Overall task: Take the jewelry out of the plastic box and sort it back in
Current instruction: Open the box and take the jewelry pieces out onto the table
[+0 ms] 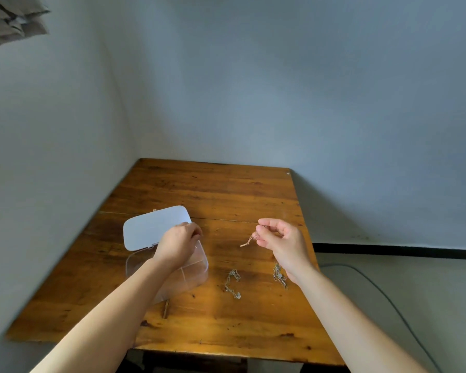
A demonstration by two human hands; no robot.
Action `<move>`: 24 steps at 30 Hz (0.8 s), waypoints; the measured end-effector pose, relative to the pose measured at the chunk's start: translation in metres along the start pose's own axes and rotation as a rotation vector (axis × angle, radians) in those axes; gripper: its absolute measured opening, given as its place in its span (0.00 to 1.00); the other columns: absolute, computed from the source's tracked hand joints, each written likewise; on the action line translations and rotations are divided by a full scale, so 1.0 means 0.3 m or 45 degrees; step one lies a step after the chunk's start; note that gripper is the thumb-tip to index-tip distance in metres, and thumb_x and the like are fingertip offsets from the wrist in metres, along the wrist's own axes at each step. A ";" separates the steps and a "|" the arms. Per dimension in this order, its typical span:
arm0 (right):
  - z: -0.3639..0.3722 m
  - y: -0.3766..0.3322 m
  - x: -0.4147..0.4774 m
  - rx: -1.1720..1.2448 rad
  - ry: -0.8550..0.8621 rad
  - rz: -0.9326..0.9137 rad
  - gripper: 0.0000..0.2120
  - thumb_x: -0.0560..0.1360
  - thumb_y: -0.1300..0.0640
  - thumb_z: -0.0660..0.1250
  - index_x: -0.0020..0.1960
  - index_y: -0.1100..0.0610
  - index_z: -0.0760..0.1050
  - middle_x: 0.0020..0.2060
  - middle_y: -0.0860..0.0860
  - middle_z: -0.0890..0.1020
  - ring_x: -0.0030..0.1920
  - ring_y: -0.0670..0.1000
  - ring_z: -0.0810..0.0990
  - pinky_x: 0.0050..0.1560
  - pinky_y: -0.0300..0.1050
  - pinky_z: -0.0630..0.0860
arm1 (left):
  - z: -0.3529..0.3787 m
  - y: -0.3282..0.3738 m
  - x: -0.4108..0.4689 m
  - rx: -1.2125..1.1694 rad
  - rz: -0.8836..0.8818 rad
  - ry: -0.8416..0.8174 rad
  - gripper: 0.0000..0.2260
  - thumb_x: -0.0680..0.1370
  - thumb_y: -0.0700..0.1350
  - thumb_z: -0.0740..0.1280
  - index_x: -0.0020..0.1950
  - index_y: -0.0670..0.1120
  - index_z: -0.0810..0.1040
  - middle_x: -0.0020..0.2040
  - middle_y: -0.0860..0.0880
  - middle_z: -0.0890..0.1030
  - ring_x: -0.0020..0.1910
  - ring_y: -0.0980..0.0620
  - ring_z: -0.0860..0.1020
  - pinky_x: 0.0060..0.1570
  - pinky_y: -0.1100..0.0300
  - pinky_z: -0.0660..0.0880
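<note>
Wooden bench [226,195] carries our open plastic box [197,267] at nine o'clock, steadied by our left hand [178,244], so our right hand [280,239], pinching the rose-gold chain [249,240], should lay it down beside the silver chains [232,284] untangled.

A worn wooden table [215,189] is set into the corner of two pale walls [280,76]. A grey cable [382,292] is trailed across the floor [414,278] beside it, and folded cloth [11,20] is seen high at the left
</note>
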State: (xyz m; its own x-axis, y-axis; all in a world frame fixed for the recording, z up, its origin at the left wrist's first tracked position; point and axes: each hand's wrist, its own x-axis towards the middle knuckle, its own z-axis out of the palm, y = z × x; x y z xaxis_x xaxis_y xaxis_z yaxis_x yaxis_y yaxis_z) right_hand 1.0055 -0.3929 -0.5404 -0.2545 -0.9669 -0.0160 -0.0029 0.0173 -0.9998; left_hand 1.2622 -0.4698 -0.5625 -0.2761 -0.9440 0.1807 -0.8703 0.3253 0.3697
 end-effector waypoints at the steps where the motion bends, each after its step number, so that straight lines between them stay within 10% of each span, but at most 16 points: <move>1: -0.023 0.013 -0.014 -0.023 0.001 0.007 0.06 0.76 0.58 0.75 0.53 0.51 0.84 0.44 0.50 0.88 0.45 0.49 0.88 0.45 0.39 0.83 | -0.007 0.030 -0.008 -0.096 0.031 0.079 0.05 0.80 0.43 0.66 0.52 0.46 0.81 0.47 0.50 0.82 0.43 0.53 0.77 0.41 0.62 0.73; 8: -0.156 0.181 -0.133 -0.374 -0.028 0.181 0.09 0.78 0.60 0.72 0.56 0.49 0.83 0.46 0.46 0.88 0.45 0.45 0.87 0.49 0.43 0.84 | 0.005 0.295 -0.096 -0.560 0.176 0.007 0.02 0.77 0.42 0.70 0.46 0.48 0.81 0.38 0.56 0.82 0.36 0.60 0.77 0.35 0.71 0.70; 16: -0.207 0.234 -0.213 -0.839 -0.114 0.083 0.12 0.81 0.59 0.68 0.63 0.53 0.82 0.59 0.47 0.84 0.59 0.47 0.82 0.66 0.47 0.77 | 0.178 0.353 -0.205 -0.374 0.087 -0.359 0.11 0.80 0.42 0.64 0.61 0.46 0.79 0.53 0.48 0.84 0.47 0.48 0.82 0.46 0.58 0.78; 24: -0.175 0.178 -0.187 -0.906 -0.106 0.004 0.11 0.82 0.54 0.65 0.63 0.49 0.82 0.58 0.42 0.83 0.57 0.41 0.78 0.52 0.30 0.72 | 0.056 0.240 -0.228 -0.308 0.104 -0.074 0.11 0.80 0.43 0.65 0.60 0.46 0.81 0.55 0.48 0.84 0.50 0.51 0.81 0.50 0.58 0.78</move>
State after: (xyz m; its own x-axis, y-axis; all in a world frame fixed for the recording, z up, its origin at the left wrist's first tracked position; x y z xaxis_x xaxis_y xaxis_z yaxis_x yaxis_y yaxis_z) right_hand 0.9687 -0.3243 -0.5924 -0.1811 -0.9823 -0.0478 -0.6395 0.1545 -0.7531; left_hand 1.2115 -0.3827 -0.5636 -0.3702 -0.9135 0.1688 -0.7232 0.3974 0.5648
